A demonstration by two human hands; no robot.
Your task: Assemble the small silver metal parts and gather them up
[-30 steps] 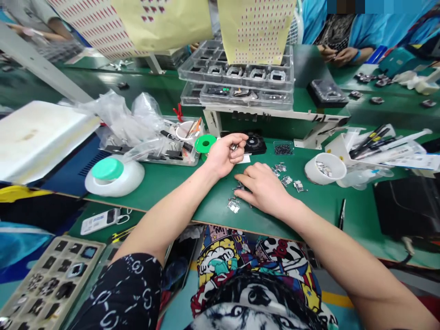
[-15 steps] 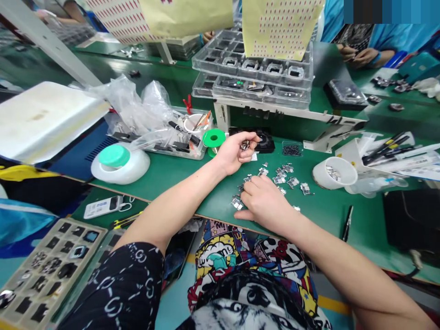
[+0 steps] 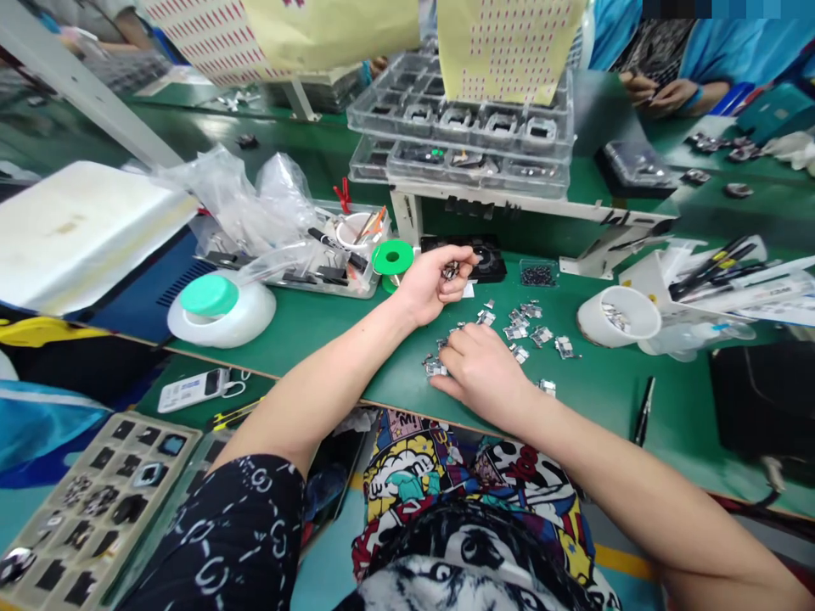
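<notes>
White cup (image 3: pixel 593 327), right side of bench: some small metal parts (image 3: pixel 541 336) inside. Small clear dish (image 3: pixel 540 285) behind the work area holds tiny dark pieces. Clear stacked trays (image 3: pixel 439 140) sit on a white-legged shelf (image 3: pixel 407 216); upper one has square frames in its front compartments, lower one assorted bits. Clear bin (image 3: pixel 360 290) at left: plastic bags, binder clips, a marker, and a cup with thin tools. White holder (image 3: pixel 644 287), right, is packed with pens and similar sticks. Beige compartment tray (image 3: pixel 154 509), low at left, has mostly dark parts in its cells.

Left hand (image 3: pixel 436 284): fingers curled in, clenched loosely around a few metal parts, raised over the bench. Right hand (image 3: pixel 484 373): fingers bent down, tips at the parts near the table edge, thumb spread a little; cannot tell if it grips one. More of those parts lie scattered just beyond and to the right of that hand.

Surface is a green table (image 3: pixel 318 322). Green spool (image 3: pixel 384 263) stands just behind the left wrist; black tweezers (image 3: pixel 645 412) lie well right of the hands. Yellow sheets (image 3: pixel 509 51) with red marks hang above the trays. Across the bench, upper right, a co-worker's hands (image 3: pixel 676 96) are together, blue clothing around them.
</notes>
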